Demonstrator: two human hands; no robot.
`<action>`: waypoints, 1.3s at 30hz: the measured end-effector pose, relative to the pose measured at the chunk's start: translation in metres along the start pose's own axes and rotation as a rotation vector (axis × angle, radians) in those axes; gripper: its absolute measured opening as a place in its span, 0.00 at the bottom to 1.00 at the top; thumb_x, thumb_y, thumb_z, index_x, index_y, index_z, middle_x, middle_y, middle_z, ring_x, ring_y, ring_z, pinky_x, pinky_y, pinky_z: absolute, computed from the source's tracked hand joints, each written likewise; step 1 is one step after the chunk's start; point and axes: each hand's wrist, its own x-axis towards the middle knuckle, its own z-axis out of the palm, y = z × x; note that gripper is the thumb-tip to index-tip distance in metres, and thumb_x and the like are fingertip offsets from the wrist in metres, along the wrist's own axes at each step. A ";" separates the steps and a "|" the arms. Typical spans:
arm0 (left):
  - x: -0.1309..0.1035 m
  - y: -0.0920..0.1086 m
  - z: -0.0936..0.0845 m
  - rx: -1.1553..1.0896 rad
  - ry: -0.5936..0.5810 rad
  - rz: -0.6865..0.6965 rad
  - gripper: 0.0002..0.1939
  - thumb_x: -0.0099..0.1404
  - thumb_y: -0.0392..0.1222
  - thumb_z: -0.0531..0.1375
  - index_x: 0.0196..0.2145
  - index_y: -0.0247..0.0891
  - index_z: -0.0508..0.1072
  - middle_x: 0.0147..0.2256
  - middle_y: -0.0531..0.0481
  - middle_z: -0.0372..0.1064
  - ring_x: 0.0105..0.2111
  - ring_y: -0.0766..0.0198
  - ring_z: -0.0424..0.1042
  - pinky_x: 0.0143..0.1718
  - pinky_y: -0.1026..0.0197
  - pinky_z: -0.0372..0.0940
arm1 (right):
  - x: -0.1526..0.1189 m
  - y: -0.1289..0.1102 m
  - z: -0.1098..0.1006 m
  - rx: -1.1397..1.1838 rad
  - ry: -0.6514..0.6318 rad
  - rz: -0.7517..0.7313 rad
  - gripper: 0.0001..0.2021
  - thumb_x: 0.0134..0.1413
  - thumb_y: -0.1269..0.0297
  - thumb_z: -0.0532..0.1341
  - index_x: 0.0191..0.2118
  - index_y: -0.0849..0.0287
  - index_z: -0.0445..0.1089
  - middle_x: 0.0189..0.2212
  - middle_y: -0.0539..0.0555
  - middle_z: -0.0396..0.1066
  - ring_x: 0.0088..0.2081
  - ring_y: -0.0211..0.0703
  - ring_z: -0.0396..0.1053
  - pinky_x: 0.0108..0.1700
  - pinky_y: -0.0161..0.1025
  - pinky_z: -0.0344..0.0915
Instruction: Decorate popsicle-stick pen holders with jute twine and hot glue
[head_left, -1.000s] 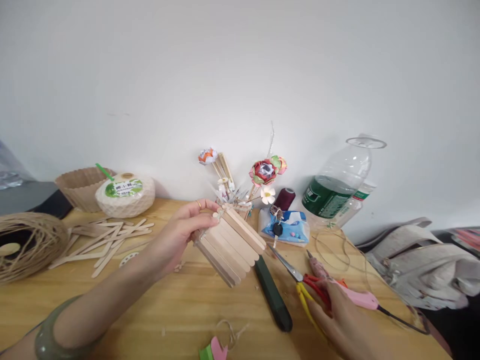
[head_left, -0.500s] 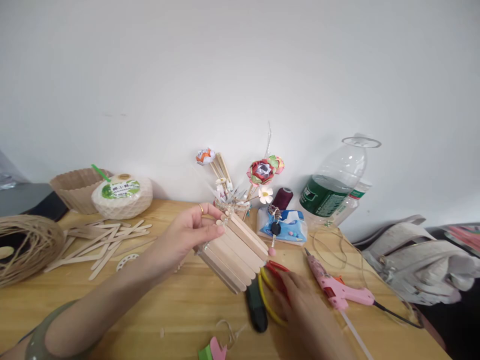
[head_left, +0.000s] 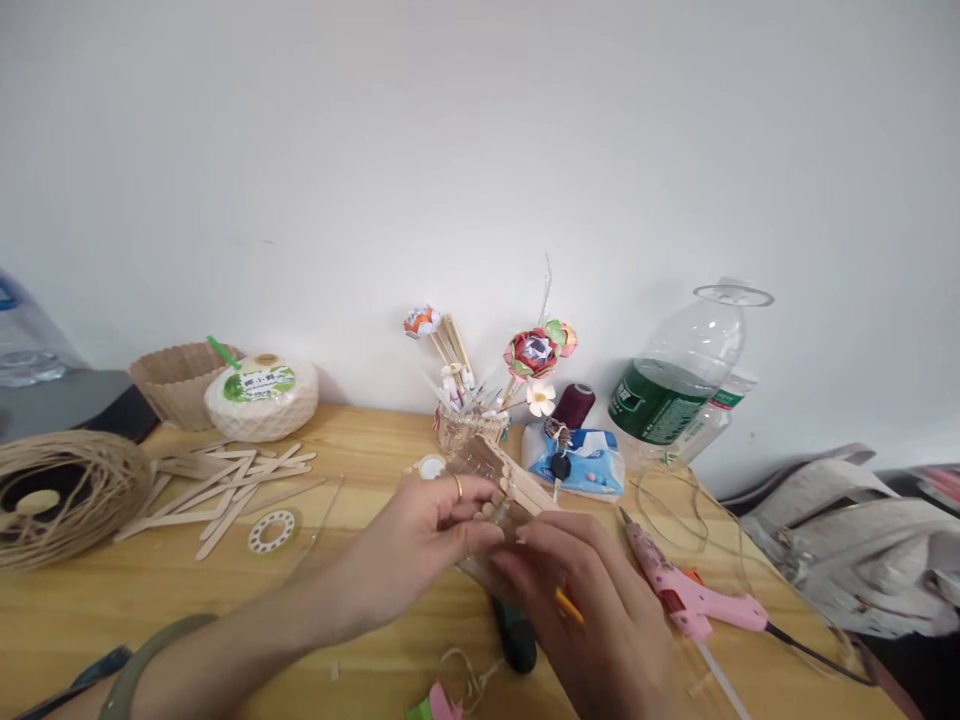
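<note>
My left hand [head_left: 427, 535], with a ring on one finger, pinches a piece made of joined wooden craft sticks [head_left: 529, 492] near the middle of the view. My right hand [head_left: 592, 590] has its fingers bent against the near side of the same piece, and its fingertips are close to my left thumb. A yellow-orange handle part [head_left: 570, 607] shows between the fingers of my right hand; the rest of that tool is hidden. Below the hands, a dark green handle [head_left: 516, 635] lies on the wooden table [head_left: 292, 610].
A pink glue gun [head_left: 694, 600] lies at the right. Behind the hands stand a holder with paper flowers [head_left: 536, 352], a blue packet [head_left: 577, 460] and a large bottle [head_left: 667, 390]. Loose sticks [head_left: 232, 485], a twine roll [head_left: 71, 500] and a white coconut [head_left: 262, 400] are at the left.
My right hand has risen from the table to the stick piece, and the yellow-orange handle has come up with it. The piece has been turned between my hands.
</note>
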 end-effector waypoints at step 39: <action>-0.007 0.006 0.007 0.226 -0.013 0.101 0.16 0.62 0.36 0.55 0.47 0.38 0.75 0.32 0.56 0.72 0.32 0.64 0.66 0.38 0.66 0.60 | 0.021 0.012 -0.016 -0.025 -0.069 0.039 0.08 0.58 0.74 0.53 0.30 0.56 0.62 0.22 0.49 0.67 0.25 0.37 0.66 0.27 0.33 0.63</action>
